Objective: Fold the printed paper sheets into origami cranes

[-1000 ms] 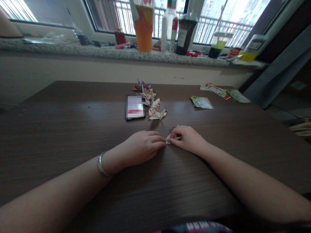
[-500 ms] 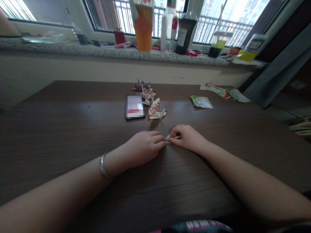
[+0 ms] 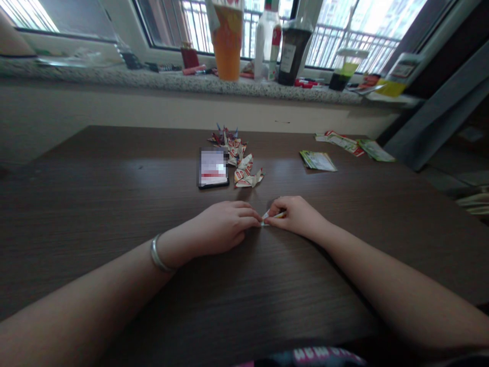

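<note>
Both my hands rest on the dark wooden table [image 3: 114, 204], fingertips meeting over a small folded piece of printed paper [image 3: 266, 216]. My left hand [image 3: 221, 227], with a silver bangle on its wrist, is curled and presses the paper's left end. My right hand [image 3: 296, 216] pinches the paper's right part between thumb and fingers. Most of the paper is hidden under the fingers. Just beyond lies a row of several folded paper cranes [image 3: 239, 160] beside a phone [image 3: 212, 168] lying face up.
Printed paper sheets lie at the right: a green stack [image 3: 318, 160] and red and green sheets [image 3: 353, 145] farther back. The stone windowsill [image 3: 114, 79] holds an orange cup [image 3: 226, 43], a white bottle [image 3: 267, 43], a dark cup [image 3: 290, 53] and small clutter.
Both hands stay on the small paper; the left hand has shifted slightly up and away from me. Nothing else has moved.
</note>
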Available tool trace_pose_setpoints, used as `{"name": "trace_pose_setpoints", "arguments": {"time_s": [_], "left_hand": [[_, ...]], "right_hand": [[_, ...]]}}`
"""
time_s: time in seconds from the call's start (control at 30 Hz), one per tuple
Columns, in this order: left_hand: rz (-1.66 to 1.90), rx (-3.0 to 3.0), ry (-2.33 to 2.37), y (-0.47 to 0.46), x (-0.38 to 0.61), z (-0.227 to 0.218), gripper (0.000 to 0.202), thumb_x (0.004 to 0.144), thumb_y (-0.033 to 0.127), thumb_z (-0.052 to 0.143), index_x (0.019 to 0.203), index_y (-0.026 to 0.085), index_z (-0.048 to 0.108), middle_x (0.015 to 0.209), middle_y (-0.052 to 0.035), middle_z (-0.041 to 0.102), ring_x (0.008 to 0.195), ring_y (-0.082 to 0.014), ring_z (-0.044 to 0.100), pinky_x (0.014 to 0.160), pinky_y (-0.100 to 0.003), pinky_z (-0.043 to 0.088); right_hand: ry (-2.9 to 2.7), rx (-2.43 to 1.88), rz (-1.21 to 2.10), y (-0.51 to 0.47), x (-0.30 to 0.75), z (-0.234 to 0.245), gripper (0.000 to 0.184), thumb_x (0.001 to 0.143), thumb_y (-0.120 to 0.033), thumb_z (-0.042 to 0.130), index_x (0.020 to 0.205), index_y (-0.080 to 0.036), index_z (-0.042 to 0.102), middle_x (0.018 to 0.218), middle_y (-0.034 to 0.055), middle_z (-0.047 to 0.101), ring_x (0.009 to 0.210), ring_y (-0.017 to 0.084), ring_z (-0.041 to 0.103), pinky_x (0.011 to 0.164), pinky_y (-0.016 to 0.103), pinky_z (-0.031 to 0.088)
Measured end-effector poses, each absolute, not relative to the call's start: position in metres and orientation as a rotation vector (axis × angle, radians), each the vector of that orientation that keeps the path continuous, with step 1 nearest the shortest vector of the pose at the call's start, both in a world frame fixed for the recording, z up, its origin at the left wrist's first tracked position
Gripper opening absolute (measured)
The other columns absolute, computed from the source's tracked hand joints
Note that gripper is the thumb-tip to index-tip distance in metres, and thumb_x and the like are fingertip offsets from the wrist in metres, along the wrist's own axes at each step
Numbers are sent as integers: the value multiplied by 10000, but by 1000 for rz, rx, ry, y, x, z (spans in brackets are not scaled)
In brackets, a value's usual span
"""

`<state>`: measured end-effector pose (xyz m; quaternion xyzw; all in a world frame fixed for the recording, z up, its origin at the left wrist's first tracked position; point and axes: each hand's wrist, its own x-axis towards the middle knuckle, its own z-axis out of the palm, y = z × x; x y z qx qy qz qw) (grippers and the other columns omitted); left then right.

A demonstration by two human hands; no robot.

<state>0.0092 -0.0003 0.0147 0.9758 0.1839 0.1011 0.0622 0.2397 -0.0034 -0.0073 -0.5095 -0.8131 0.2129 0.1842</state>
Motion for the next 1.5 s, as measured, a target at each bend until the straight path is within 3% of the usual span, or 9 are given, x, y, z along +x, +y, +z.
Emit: {"name": "trace_pose_setpoints", "arguments": {"time_s": [0.4, 0.73, 0.87, 1.07, 1.3, 1.5], "left_hand": [[355, 2920, 505, 1, 3, 14, 361, 775, 51, 498, 1053, 204, 670, 1189, -25, 662, 1110, -221, 583, 939, -382, 513], [365, 2962, 511, -3, 6, 9, 219, 882, 158, 485, 1042, 171, 634, 1182, -68, 645, 1164, -218, 549, 991, -367, 484], [376, 3004, 510, -6, 7, 11, 196, 897, 168, 465, 993, 148, 634, 1160, -105, 638, 1136, -222, 566, 965, -359, 500], [389, 3086, 489, -9, 8, 9, 275, 898, 142, 459, 1126, 132, 612, 1129, -115, 645, 1127, -228, 568, 967, -363, 504], [424, 3148, 472, -10, 9, 9, 249, 905, 167, 471, 1075, 115, 646, 1068, -116, 661, 1140, -237, 570, 969, -354, 514], [459, 3124, 418, -13, 9, 12, 220, 893, 197, 518, 1044, 163, 675, 1020, -85, 680, 1135, -232, 586, 970, -362, 512]], "right_hand": [[-2307, -1412, 581, -4, 242, -7, 166, 750, -344, 722, 732, -183, 686, 740, 19, 711, 675, 146, 632, 599, 235, 409], [-2339, -1280, 591, -4, 254, 2, 88, 809, -250, 637, 823, -180, 687, 813, 24, 708, 752, 147, 630, 683, 246, 438], [-2337, -1346, 467, -2, 256, 1, 125, 797, -300, 668, 822, -178, 684, 835, 34, 706, 776, 173, 615, 702, 274, 426], [-2289, -1448, 401, 0, 256, -2, 157, 772, -317, 711, 855, -189, 680, 841, 39, 689, 805, 186, 585, 712, 284, 415], [-2297, -1498, 320, 2, 263, -2, 212, 799, -323, 679, 675, -185, 576, 693, 5, 612, 677, 150, 515, 644, 271, 361], [-2289, -1442, 307, 8, 258, -10, 225, 817, -323, 663, 672, -185, 562, 687, 2, 584, 681, 149, 499, 644, 266, 350]]}}
